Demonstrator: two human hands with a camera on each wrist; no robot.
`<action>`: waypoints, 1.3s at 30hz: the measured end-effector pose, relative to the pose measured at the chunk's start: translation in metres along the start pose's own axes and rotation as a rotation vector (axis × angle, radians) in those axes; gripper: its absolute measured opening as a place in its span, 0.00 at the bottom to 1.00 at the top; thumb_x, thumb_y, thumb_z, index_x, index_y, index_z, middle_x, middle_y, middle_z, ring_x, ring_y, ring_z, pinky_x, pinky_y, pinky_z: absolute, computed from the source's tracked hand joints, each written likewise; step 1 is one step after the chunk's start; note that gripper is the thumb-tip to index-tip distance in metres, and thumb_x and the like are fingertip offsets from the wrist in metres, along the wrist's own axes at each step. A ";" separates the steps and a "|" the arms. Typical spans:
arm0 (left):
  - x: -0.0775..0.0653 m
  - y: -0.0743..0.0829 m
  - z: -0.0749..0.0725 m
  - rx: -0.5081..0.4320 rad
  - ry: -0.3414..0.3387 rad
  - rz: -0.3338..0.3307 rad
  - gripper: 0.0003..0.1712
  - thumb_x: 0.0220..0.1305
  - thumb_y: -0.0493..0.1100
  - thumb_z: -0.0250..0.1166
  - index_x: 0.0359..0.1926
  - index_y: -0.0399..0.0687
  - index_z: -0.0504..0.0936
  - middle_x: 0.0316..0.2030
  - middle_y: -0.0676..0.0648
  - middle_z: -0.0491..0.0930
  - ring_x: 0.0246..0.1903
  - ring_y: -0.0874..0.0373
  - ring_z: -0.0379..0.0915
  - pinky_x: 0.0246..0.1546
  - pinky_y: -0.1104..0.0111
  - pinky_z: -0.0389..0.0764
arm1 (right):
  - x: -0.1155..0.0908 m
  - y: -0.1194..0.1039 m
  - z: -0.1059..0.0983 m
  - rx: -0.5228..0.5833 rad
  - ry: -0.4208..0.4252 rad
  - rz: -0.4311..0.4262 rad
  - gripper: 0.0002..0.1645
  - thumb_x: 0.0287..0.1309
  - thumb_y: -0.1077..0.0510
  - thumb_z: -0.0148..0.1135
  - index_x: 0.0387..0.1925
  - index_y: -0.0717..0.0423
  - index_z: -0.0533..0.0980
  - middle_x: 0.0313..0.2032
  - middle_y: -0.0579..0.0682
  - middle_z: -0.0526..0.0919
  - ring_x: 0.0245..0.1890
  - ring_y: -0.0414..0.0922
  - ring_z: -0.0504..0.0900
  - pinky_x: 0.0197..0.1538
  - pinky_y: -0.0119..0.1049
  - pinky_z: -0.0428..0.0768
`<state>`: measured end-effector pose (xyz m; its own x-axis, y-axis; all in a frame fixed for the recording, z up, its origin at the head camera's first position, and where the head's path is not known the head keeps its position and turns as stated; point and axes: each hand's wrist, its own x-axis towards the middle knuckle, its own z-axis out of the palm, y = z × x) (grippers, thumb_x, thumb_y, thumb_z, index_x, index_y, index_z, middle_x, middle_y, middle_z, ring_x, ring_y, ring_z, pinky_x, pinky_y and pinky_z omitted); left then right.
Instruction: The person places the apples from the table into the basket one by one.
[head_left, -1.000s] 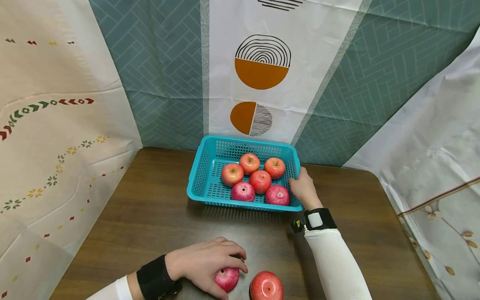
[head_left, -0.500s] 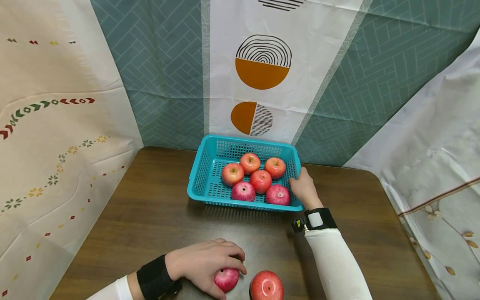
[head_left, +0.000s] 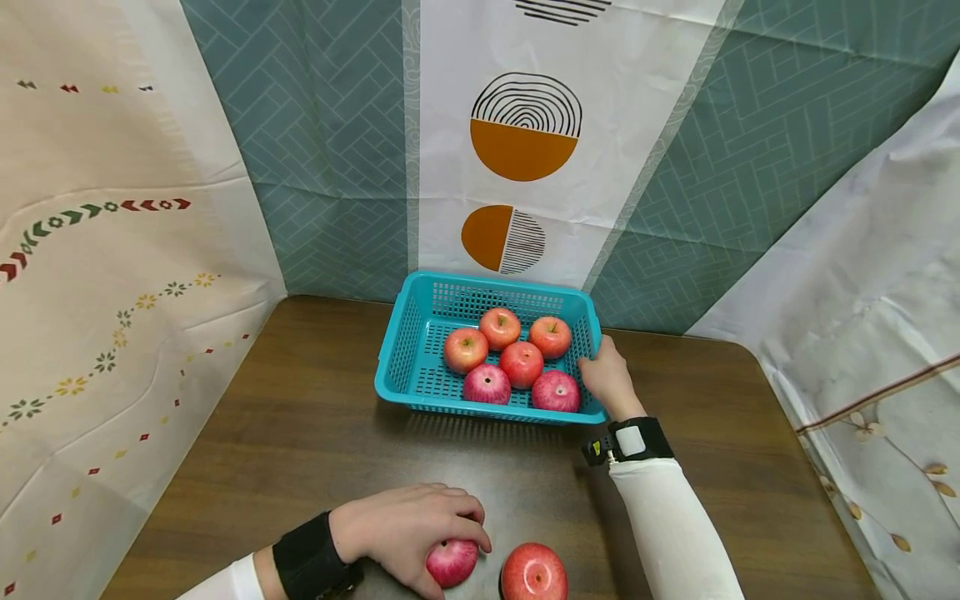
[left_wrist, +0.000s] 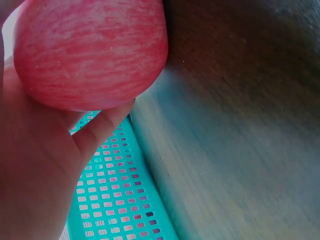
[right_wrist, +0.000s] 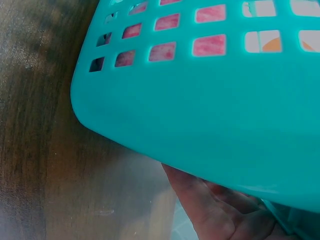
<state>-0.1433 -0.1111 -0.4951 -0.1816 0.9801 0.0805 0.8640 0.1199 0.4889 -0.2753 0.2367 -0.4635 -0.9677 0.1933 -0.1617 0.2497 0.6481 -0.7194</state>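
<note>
My left hand [head_left: 408, 529] curls its fingers and thumb around a pinkish-red apple [head_left: 452, 563] low over the table near the front. In the left wrist view the striped side of this apple [left_wrist: 90, 55] fills the upper left, with the fingers behind and under it. A redder apple [head_left: 535, 573] stands just to its right. At the back, a turquoise plastic basket [head_left: 487, 283] holds several red and pink apples [head_left: 521, 364]. My right hand [head_left: 609, 379] grips the basket's right rim; the right wrist view shows the fingers partly hidden by the perforated wall [right_wrist: 200, 115].
The brown wooden table [head_left: 285, 417] reaches back to a green and white patterned cloth [head_left: 337, 167] directly behind the basket. More cloth hangs along the left [head_left: 112, 292] and right [head_left: 877, 333] sides of the table.
My left hand and the apple in it have shifted very slightly left and toward me. The right hand, the basket and the other apples stay where they were.
</note>
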 end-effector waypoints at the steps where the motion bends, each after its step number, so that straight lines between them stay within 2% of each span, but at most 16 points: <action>1: 0.000 0.000 0.000 0.002 0.000 0.001 0.34 0.60 0.61 0.78 0.65 0.64 0.81 0.56 0.60 0.76 0.53 0.70 0.71 0.59 0.76 0.70 | 0.000 0.000 0.000 0.000 -0.001 0.000 0.36 0.79 0.60 0.48 0.79 0.69 0.52 0.71 0.73 0.69 0.69 0.69 0.72 0.68 0.69 0.71; 7: 0.000 0.000 0.001 0.014 0.007 -0.003 0.34 0.60 0.61 0.78 0.65 0.64 0.80 0.56 0.60 0.75 0.53 0.70 0.71 0.59 0.76 0.71 | -0.001 0.000 -0.001 0.002 -0.005 0.005 0.35 0.79 0.59 0.48 0.79 0.68 0.52 0.71 0.73 0.69 0.69 0.69 0.72 0.68 0.69 0.71; 14: -0.002 -0.001 0.002 -0.022 -0.006 -0.039 0.34 0.61 0.61 0.76 0.67 0.66 0.78 0.59 0.61 0.75 0.55 0.70 0.71 0.55 0.75 0.72 | -0.001 -0.001 -0.001 0.005 -0.003 0.010 0.35 0.80 0.59 0.49 0.79 0.68 0.52 0.71 0.72 0.69 0.69 0.69 0.72 0.68 0.69 0.71; 28: 0.001 -0.003 0.003 -0.022 0.027 -0.038 0.34 0.62 0.60 0.77 0.65 0.61 0.77 0.56 0.61 0.76 0.53 0.71 0.72 0.58 0.72 0.74 | -0.001 -0.002 0.001 0.010 0.003 0.007 0.35 0.79 0.59 0.49 0.79 0.67 0.53 0.71 0.71 0.69 0.69 0.68 0.72 0.68 0.69 0.71; 32: 0.001 -0.004 0.001 -0.060 0.033 -0.048 0.34 0.61 0.59 0.79 0.64 0.60 0.77 0.55 0.62 0.76 0.53 0.71 0.72 0.60 0.72 0.74 | -0.001 -0.002 0.001 0.018 0.002 0.009 0.35 0.79 0.60 0.49 0.79 0.68 0.53 0.71 0.71 0.69 0.69 0.69 0.72 0.68 0.69 0.71; 39: 0.004 -0.003 -0.005 -0.070 0.063 -0.063 0.33 0.59 0.58 0.80 0.61 0.58 0.76 0.52 0.63 0.76 0.52 0.73 0.71 0.57 0.76 0.73 | -0.002 -0.002 0.000 0.005 0.002 0.000 0.34 0.79 0.60 0.48 0.78 0.68 0.53 0.70 0.72 0.70 0.69 0.69 0.73 0.67 0.70 0.72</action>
<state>-0.1485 -0.1088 -0.4918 -0.2657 0.9588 0.1009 0.8156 0.1678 0.5537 -0.2739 0.2350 -0.4622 -0.9675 0.1953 -0.1604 0.2499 0.6446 -0.7225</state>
